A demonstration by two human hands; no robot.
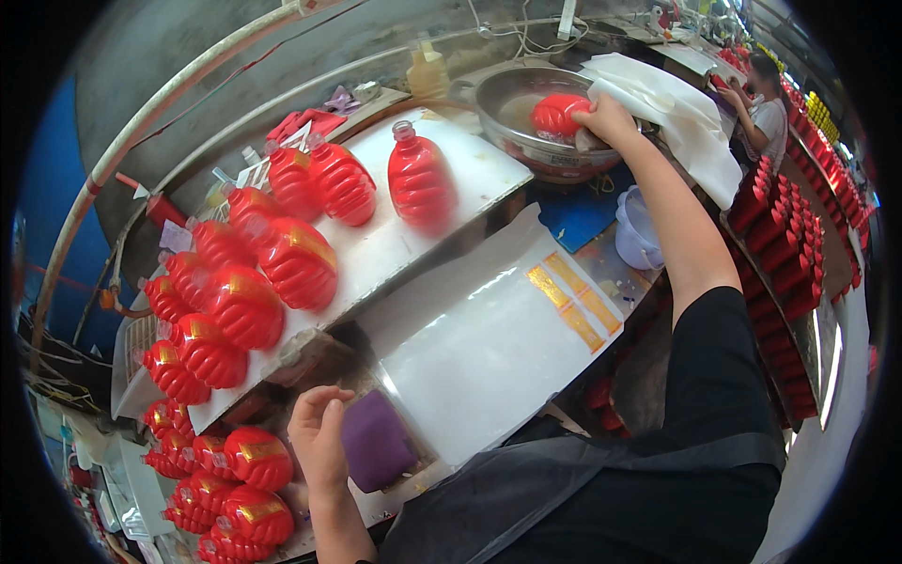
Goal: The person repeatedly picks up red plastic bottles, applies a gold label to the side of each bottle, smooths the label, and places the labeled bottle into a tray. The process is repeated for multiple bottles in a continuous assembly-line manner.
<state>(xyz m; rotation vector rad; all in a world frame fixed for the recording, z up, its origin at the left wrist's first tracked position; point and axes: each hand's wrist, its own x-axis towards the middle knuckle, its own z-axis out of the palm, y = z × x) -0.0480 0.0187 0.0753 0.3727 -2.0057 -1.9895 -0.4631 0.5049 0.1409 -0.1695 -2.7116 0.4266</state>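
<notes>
My right hand (607,122) reaches far forward and grips a ribbed red bottle (558,115) at the metal basin (507,132). The bottle lies tilted inside the basin's rim, partly covered by my fingers. Close to my body, my left hand (319,434) is loosely closed with its thumb against the curled fingers, and nothing shows in it. Beside it lies a flat purple pad (376,442). A white sheet (470,362) spreads between my arms, bearing strips of gold labels (573,301). One clear-necked red bottle (420,179) stands alone on the white board (484,174).
Several red bottles with gold labels (244,305) crowd the board's left side; more stand lower left (258,461). A pale bucket (639,230) sits right of the sheet, below white draped sheeting (672,117). Another person (766,117) works at far right near stacked red bottles (775,244).
</notes>
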